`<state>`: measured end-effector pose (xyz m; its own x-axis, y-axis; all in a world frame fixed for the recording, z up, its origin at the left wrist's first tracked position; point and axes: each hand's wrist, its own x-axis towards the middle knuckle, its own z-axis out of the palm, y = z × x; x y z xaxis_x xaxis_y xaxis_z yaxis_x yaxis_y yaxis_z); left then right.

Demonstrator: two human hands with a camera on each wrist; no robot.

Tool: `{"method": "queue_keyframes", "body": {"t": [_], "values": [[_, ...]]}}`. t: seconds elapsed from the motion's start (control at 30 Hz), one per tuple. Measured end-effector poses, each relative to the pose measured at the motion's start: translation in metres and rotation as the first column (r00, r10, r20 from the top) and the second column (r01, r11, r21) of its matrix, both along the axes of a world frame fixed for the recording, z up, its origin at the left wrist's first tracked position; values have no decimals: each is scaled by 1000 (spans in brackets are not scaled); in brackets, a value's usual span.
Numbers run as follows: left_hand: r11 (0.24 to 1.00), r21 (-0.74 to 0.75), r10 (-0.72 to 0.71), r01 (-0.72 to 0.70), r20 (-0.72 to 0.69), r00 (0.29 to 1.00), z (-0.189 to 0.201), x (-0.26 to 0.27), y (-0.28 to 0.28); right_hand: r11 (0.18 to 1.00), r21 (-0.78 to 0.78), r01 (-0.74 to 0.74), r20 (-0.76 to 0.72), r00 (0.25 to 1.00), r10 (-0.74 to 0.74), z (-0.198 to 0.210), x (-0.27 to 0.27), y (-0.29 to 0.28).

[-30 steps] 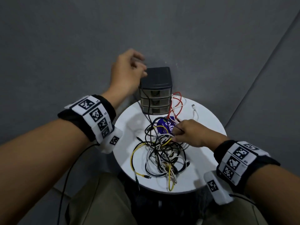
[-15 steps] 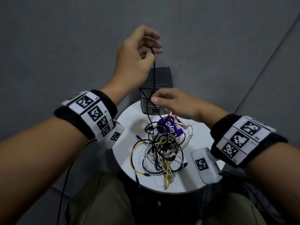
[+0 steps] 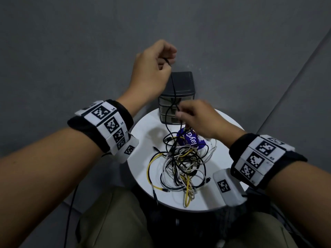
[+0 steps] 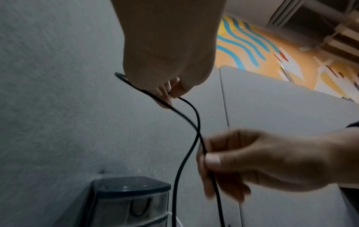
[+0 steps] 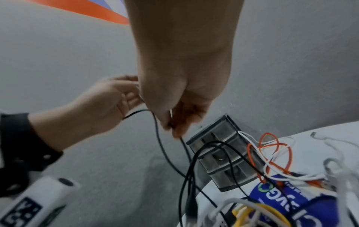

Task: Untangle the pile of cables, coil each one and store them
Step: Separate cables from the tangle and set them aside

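Two hands, one black cable (image 3: 173, 90) strung between them. Left hand (image 3: 152, 68) raised above the drawer unit (image 3: 180, 86), grip pinched on the cable near its upper bend – thumb and fingers (image 4: 165, 98) closed on it in the left wrist view, a short loop poking out behind. Right hand (image 3: 198, 119) lower, in front of the drawers, grip pinching the same cable between thumb and fingertips (image 4: 212, 159). Two strands of it crossing between the hands, then dropping to the pile of cables (image 3: 180, 163) on the round white table (image 3: 143, 133).

Pile still tangled near the middle of the table: at least one yellow cable (image 3: 149, 169) looping out on the left, several white and several black ones knotted together – exact number impossible to count. One orange cable (image 5: 270, 153) twisted with a white one beside the drawer unit, seen from the right wrist. One blue packet (image 3: 189, 140) with white lettering under the far edge of the pile, just in front of the drawers.

One drawer unit only, dark-topped, with three translucent drawers stacked, all pushed in, standing at the far edge of the table against the grey wall (image 3: 71, 51). A dark cable showing through the top drawer front in the left wrist view.

Two wristbands with black-and-white square markers, one on each forearm; one white camera block (image 3: 229, 187) beneath the right wrist, one beneath the left (image 3: 128, 149).
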<state>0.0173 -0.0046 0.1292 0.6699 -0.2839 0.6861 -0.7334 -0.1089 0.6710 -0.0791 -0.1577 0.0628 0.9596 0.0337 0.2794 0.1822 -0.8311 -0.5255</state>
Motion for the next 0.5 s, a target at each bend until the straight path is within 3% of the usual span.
{"method": "queue_keyframes", "body": {"t": [0.13,0.27,0.43,0.5], "values": [[987,154,55,-37,-117,992,-19,7,-3,992,123,20,299,952,-56,16,-2,4],[977,196,-26,81,-270,963,-29,5,2,970,210,123,467,859,-210,34,-2,-8],[939,304,-75,163,-281,957,-37,-3,16,871,394,293,448,766,-461,40,-2,-49],[880,447,-52,160,-245,968,-40,0,20,849,397,350,399,767,-503,34,-3,-60]]}}
